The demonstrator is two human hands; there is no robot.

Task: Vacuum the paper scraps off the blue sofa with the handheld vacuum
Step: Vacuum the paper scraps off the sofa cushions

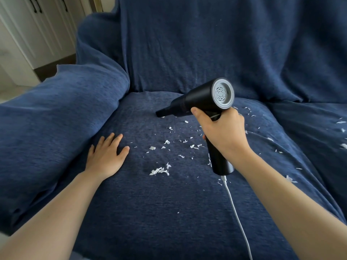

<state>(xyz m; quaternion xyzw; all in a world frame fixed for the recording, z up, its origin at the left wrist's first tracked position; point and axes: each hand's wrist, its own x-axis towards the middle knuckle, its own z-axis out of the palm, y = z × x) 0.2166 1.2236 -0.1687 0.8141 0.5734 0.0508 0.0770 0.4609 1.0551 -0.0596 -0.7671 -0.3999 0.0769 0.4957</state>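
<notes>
Right hand [222, 132] is wrapped around the handle of the black vacuum [204, 99] — thumb up along the side, nozzle pointing away to the left and down, tip touching the blue sofa [131, 212] seat. A white cord [235, 211] hangs from the handle's bottom, below that hand. Left hand [107, 156] lies flat on the cushion, fingers spread. Paper scraps [159, 171] are scattered between both hands — more off to the right of the right hand.

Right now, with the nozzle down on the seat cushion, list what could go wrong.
The white cable trails across the cushion from the handheld vacuum held by the right hand; a wide sweep may drag it through the paper scraps and scatter them. Scraps on the neighbouring cushion could be missed.
</notes>
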